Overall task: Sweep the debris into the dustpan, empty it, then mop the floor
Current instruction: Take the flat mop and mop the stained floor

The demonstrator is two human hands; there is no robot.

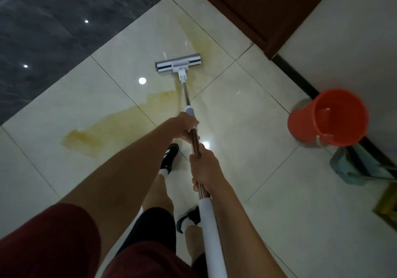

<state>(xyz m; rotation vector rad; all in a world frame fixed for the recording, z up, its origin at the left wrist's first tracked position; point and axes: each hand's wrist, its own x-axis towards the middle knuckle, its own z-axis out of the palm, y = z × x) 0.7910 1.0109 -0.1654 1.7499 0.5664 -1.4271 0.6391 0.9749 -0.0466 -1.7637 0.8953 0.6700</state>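
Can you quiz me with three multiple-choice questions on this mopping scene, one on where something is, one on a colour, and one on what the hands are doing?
1. Where does the bucket stand?
A. By the wall on the right
B. On the dark floor strip at upper left
C. Between the person's feet

2. What colour is the stain smeared across the floor tiles?
A. Blue
B. Yellowish
C. Black

3. How is the mop handle held?
A. By the right hand only
B. It lies loose on the floor
C. Both hands grip it, the left hand further down toward the mop head, the right hand nearer the body

Answers:
1. A, the orange bucket sits against the right wall.
2. B, the streak reads yellow against the pale tiles.
3. C, fingers of both hands curl round the pole.
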